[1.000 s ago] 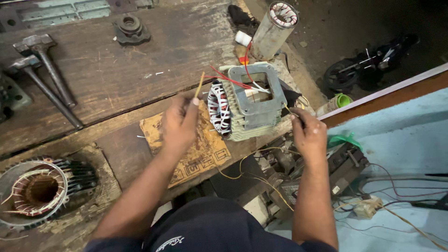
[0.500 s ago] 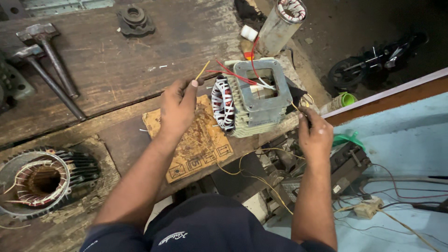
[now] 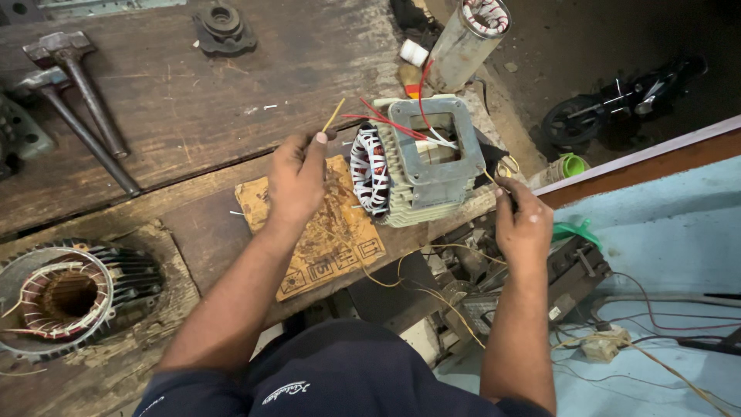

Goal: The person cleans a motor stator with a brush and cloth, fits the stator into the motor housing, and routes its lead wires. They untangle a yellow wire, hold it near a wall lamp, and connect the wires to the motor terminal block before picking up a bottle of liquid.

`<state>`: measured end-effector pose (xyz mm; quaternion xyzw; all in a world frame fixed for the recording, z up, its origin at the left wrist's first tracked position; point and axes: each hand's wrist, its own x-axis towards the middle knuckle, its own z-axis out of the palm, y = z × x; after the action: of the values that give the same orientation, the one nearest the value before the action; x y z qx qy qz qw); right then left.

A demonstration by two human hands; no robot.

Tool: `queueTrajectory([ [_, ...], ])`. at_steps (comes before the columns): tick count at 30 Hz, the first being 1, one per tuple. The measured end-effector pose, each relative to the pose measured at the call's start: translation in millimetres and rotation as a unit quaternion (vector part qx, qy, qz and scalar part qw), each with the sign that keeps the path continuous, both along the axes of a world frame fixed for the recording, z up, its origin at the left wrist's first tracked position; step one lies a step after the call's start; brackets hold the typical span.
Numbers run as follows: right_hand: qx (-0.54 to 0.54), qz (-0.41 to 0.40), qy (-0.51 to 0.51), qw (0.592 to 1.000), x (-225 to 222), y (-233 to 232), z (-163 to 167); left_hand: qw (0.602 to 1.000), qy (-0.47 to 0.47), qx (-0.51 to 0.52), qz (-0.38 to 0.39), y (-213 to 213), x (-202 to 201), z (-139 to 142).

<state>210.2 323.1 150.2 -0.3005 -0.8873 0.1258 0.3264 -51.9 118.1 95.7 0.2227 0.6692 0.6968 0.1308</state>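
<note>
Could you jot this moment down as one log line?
left hand: pinching yellow sleeve | right hand: at wire beside motor stator | surface: wooden bench

Both your forearms reach forward and up from your body, bare from the elbow down, spread apart in a wide V. Your left hand [image 3: 297, 176] is seen from the back, knuckles up, wrist straight, the fingers curled inward and the fingertips pinched together at the top. Your right hand [image 3: 523, 224] sits farther out to the side and slightly lower, also back up, its fingers bent and closed toward the thumb in a tight pinch. The two hands are well apart, neither touching the other.
</note>
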Motion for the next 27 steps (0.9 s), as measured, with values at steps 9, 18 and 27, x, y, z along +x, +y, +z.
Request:
queueTrajectory([
  [9, -0.028, -0.005, 0.007, 1.0, -0.3, 0.7, 0.0, 1.0, 0.013, -0.013, 0.012, 2.2, 2.0, -3.5],
  [18, 0.015, -0.03, -0.02, 0.999, 0.4, 2.1, -0.9, 0.999, 0.035, -0.027, 0.009, 1.2, 0.5, -2.8],
  [27, -0.05, -0.013, -0.011, 0.999, -0.8, 2.1, -1.9, 0.998, -0.026, -0.024, -0.046, -4.1, -0.5, 3.6],
])
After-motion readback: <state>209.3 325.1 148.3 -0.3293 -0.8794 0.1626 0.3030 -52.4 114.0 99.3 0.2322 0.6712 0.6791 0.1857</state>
